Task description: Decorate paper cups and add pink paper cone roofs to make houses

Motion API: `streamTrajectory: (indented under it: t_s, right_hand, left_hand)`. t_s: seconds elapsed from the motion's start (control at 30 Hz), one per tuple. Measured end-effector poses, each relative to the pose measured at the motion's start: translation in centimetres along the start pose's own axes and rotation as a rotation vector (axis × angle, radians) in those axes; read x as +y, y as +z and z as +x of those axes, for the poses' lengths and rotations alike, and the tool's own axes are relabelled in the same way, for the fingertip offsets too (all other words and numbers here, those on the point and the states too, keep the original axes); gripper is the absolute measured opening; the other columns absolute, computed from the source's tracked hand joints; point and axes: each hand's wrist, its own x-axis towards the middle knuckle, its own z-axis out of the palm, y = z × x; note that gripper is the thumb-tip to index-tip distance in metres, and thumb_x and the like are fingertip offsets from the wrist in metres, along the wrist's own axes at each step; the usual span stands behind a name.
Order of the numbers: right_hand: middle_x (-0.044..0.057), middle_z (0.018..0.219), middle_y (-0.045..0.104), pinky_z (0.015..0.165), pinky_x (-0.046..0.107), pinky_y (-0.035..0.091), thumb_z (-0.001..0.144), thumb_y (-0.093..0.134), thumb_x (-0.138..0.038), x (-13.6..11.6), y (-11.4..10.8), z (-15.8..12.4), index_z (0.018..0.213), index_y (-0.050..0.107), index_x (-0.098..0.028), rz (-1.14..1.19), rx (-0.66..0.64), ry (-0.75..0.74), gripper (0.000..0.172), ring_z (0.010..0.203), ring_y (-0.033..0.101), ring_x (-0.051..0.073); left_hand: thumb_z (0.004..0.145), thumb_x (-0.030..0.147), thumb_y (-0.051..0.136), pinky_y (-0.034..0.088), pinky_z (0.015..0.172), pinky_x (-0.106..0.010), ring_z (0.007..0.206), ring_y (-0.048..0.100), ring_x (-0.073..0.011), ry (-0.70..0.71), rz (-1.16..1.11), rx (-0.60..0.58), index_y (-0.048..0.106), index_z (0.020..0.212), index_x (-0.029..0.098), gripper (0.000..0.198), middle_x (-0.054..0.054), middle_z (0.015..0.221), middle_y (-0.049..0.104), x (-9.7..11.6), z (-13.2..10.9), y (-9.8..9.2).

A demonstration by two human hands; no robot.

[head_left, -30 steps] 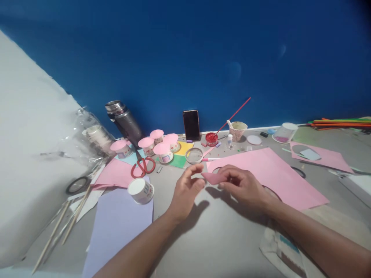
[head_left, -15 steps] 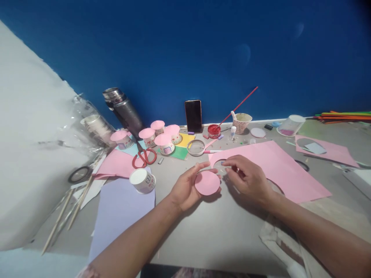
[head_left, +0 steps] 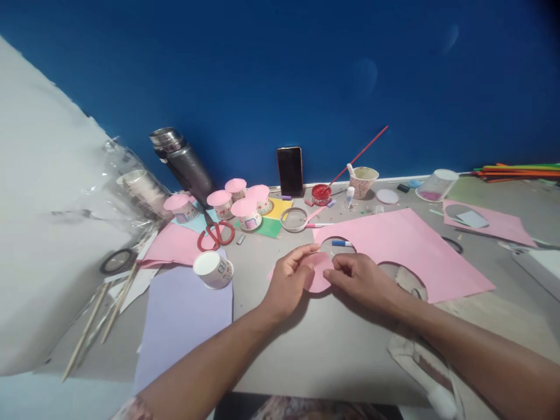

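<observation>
Both my hands meet over the grey table, pinching a small pink paper circle (head_left: 318, 275). My left hand (head_left: 289, 283) grips its left edge with thumb and curled fingers. My right hand (head_left: 359, 280) pinches the right edge from the other side. Just behind them lies a large pink paper sheet (head_left: 406, 245) with round holes cut out of it; a blue-tipped pen (head_left: 341, 243) shows through one hole. A white paper cup (head_left: 213, 269) lies on its side on a lilac sheet (head_left: 184, 318) to the left.
Several pink-topped cups (head_left: 238, 207), red scissors (head_left: 216, 234), a tape ring (head_left: 293, 219), a steel flask (head_left: 181, 163), a phone (head_left: 289, 171), a red paint pot (head_left: 321, 193) and a brush cup (head_left: 363, 181) stand along the blue wall. Wooden sticks (head_left: 102, 318) lie at left.
The pink circle was held flat in my left palm; both hands now pinch it together. My right hand has closed onto its right edge.
</observation>
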Motion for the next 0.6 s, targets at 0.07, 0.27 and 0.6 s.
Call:
streamTrajectory:
  t_s: [0.07,0.27,0.6]
  right_hand:
    - [-0.004,0.057,0.047,0.055,0.029,0.028,0.086,0.054,-0.04,0.0,0.1,-0.1,0.06,0.039,-0.024,-0.035,0.011,-0.024,0.035,0.058,0.042,0.013]
    - [-0.003,0.058,0.05,0.056,0.029,0.028,0.089,0.055,-0.043,0.0,0.2,-0.3,0.061,0.041,-0.024,-0.055,-0.015,-0.014,0.037,0.059,0.043,0.014]
    - [-0.001,0.058,0.05,0.057,0.03,0.028,0.088,0.052,-0.042,0.2,-0.2,0.1,0.061,0.037,-0.024,-0.159,0.038,0.022,0.036,0.059,0.045,0.016]
  left_hand:
    - [0.082,0.026,0.073,0.049,0.085,-0.032,0.091,0.067,-0.0229,0.007,0.072,-0.029,0.083,0.102,0.016,0.025,-0.008,0.101,0.08,-0.1,0.1,-0.2]
    - [0.086,0.05,0.075,0.049,0.078,-0.033,0.081,0.066,-0.0236,0.02,0.064,-0.1,0.084,0.089,0.012,0.038,-0.009,0.083,0.077,-0.8,0.3,-0.5]
    - [0.081,0.029,0.081,0.05,0.086,-0.033,0.095,0.069,-0.0242,0.045,0.05,0.009,0.081,0.102,0.017,0.024,-0.011,0.104,0.08,0.2,0.1,-0.3]
